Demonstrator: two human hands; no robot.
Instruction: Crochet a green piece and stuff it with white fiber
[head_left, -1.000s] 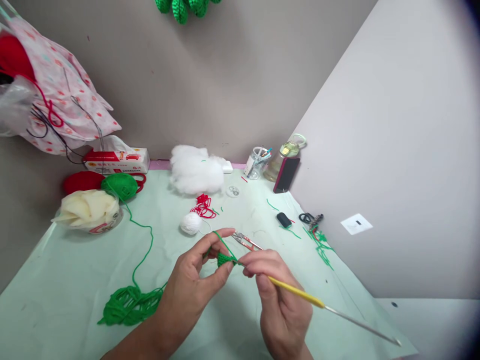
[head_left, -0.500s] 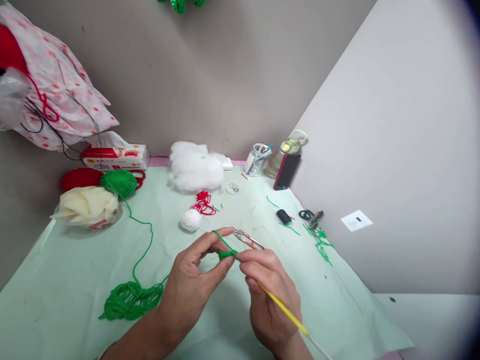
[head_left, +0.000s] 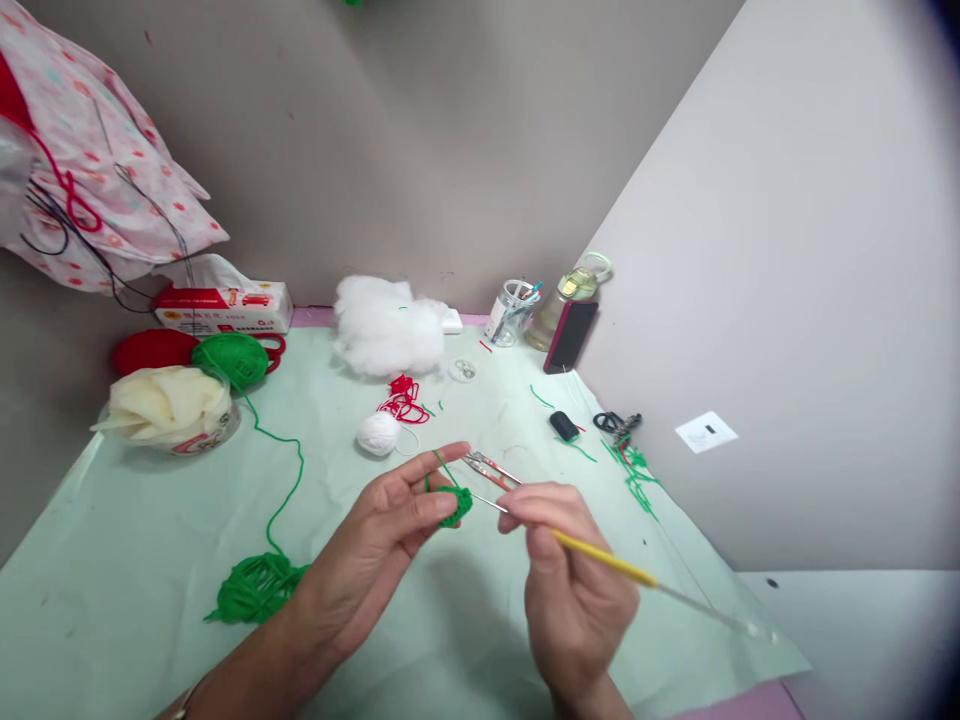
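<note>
My left hand [head_left: 394, 520] pinches a small green crochet piece [head_left: 457, 506] between thumb and fingers, its index finger stretched out with green yarn looped over it. My right hand [head_left: 574, 570] grips a crochet hook [head_left: 607, 558] with a yellow handle. The hook's thin metal shaft points left and reaches the edge of the crochet piece; whether its tip sits inside a stitch I cannot tell. A loose green skein [head_left: 255, 588] lies left of my left forearm, partly hidden by it. Thread snips [head_left: 491, 470] with orange handles lie just beyond my hands.
Behind my hands lie a white yarn ball [head_left: 379, 434], red yarn [head_left: 405, 398] and white stuffing [head_left: 386, 328]. At left are a green yarn ball [head_left: 232, 360], a tub [head_left: 169, 410] and a tissue box [head_left: 225, 308]. A phone [head_left: 571, 337] leans against a bottle [head_left: 551, 310] at the back right.
My right hand has moved right, away from my left hand, with the hook now lying flatter. The crochet piece has turned and shows more of itself. The view has shifted slightly.
</note>
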